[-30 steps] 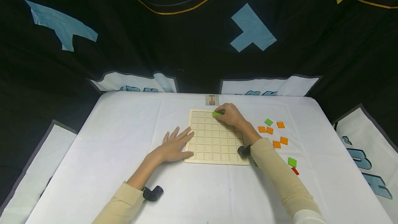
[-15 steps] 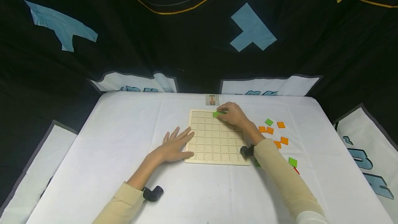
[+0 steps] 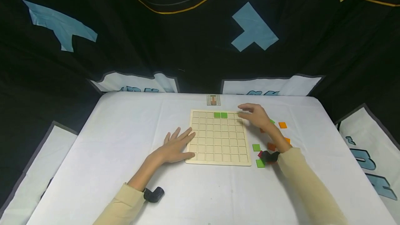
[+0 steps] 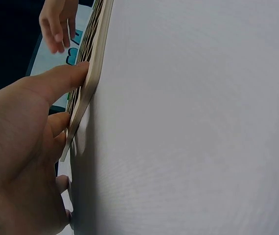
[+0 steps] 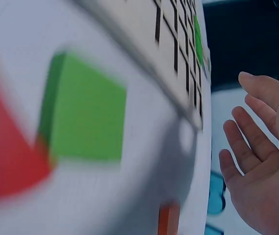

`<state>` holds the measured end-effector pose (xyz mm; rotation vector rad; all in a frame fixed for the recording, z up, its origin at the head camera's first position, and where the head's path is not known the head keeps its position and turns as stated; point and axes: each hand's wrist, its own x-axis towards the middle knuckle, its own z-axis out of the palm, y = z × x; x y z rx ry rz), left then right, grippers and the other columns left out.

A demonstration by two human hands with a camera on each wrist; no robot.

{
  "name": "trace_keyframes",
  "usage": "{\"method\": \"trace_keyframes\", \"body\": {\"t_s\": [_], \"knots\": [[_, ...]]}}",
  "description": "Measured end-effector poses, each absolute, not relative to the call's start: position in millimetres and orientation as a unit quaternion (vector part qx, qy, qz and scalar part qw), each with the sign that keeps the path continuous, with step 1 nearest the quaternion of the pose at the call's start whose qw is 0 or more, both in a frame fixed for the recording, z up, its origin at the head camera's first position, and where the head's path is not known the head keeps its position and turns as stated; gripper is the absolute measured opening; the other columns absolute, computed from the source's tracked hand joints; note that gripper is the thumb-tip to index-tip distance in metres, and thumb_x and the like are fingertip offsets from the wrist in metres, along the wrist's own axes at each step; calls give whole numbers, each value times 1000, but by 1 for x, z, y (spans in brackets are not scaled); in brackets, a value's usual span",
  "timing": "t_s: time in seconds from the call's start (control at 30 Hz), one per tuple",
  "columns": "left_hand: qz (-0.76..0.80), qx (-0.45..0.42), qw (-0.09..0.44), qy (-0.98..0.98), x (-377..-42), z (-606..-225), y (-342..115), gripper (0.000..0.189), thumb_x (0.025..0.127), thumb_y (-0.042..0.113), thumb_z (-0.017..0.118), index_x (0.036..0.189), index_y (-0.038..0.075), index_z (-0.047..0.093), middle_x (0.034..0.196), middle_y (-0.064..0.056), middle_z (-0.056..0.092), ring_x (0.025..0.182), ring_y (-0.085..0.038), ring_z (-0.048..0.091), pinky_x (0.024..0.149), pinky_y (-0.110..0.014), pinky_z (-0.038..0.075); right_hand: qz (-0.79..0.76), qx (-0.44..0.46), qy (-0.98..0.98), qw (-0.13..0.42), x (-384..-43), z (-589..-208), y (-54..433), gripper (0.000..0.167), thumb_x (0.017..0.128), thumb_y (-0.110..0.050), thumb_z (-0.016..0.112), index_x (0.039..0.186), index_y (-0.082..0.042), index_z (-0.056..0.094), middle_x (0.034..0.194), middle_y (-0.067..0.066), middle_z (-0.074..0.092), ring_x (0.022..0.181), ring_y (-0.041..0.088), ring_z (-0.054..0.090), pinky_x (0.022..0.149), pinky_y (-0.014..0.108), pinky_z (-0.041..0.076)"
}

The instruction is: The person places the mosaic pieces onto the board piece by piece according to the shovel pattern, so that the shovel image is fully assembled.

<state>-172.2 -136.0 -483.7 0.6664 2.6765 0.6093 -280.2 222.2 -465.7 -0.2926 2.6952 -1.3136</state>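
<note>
A pale wooden grid board (image 3: pixel 217 141) lies on the white table. Two green square tiles, a left one (image 3: pixel 217 115) and a right one (image 3: pixel 224 115), sit side by side in its far row. My left hand (image 3: pixel 173 149) rests with spread fingers on the board's left edge; in the left wrist view its thumb (image 4: pixel 68 78) touches the rim. Near the far right corner, my right hand (image 3: pixel 257 116) is raised with nothing in it. Its fingers look loose and parted in the right wrist view, where a green tile (image 5: pixel 88 110) and a blurred red piece (image 5: pixel 10 142) lie nearby.
Right of the board are loose tiles: a near green one (image 3: pixel 260 163), another green one (image 3: pixel 256 147), an orange one (image 3: pixel 282 125) and several more, some hidden by the right arm. A small patterned card (image 3: pixel 213 100) lies beyond the board's far edge.
My right hand has let go of the right green tile, which now lies in the far row, and has moved right off it. My left hand has stayed put.
</note>
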Motion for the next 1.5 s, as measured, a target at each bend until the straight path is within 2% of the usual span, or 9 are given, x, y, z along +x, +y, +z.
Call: {"method": "trace_keyframes", "body": {"t_s": [0.4,0.7,0.8,1.07,1.5], "knots": [[213,233,161,935,-172,-482,-137,81,95,54,58,159,15,29,166,-4,13,149,-42,-3,112,-68,-4,-422,-24,905,42,-258,-470,291,48,95,-28,70,136,-4,60,141,21,53,134,42,42,111,56,32],[212,232,158,936,-173,-480,-136,81,94,53,59,159,14,30,166,-6,14,149,-44,-2,111,-69,-3,-458,24,888,34,-242,-481,329,47,97,-20,68,137,1,57,140,24,53,129,43,46,107,58,35],[214,229,158,936,-172,-479,-136,81,94,52,59,158,13,30,166,-6,14,149,-44,-2,111,-69,-4,-449,24,893,27,-240,-483,332,47,97,-21,68,137,2,57,139,25,53,128,44,47,108,57,35],[211,233,155,937,-174,-482,-137,81,94,54,58,159,14,29,166,-5,13,149,-43,-3,111,-68,-4,-384,12,922,53,-242,-483,326,45,98,-19,66,136,3,57,135,28,54,119,42,49,101,55,43],[213,232,160,936,-173,-483,-136,81,94,53,59,158,14,30,166,-5,14,149,-43,-2,112,-68,-4,-349,14,935,55,-242,-485,321,41,96,-16,67,131,5,61,136,30,53,122,44,48,105,57,39]]}}
